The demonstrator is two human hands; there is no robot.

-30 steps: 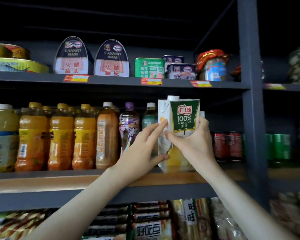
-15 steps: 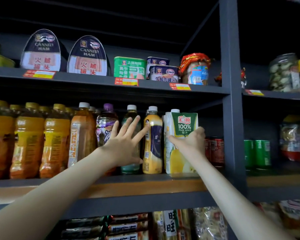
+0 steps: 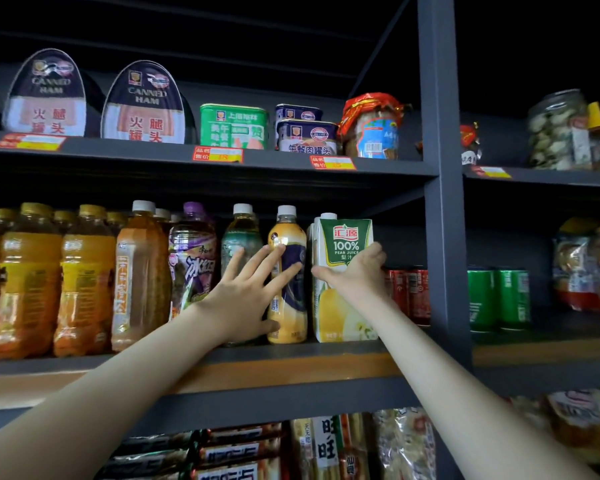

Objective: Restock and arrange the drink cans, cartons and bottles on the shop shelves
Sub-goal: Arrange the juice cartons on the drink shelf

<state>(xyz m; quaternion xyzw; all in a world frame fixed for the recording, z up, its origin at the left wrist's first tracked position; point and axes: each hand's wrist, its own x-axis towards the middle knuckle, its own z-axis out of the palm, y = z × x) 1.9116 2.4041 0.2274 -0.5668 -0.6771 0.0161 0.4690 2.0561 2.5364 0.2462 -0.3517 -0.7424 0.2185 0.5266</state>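
Note:
A white and green pear juice carton stands upright on the middle shelf, right of a yellow and purple bottle. My right hand grips the carton's right side and front. My left hand has spread fingers lying against the yellow and purple bottle and the green tea bottle beside it, without closing around either. Red cans stand right of the carton, partly behind my right hand.
Orange juice bottles and a purple bottle fill the shelf's left. A dark upright post borders the carton's bay. Green cans stand beyond it. Ham tins sit on the shelf above, snack packs below.
The carton went from held in both hands to standing on the shelf. My left hand let go and moved left onto the bottles; my right hand stays on the carton.

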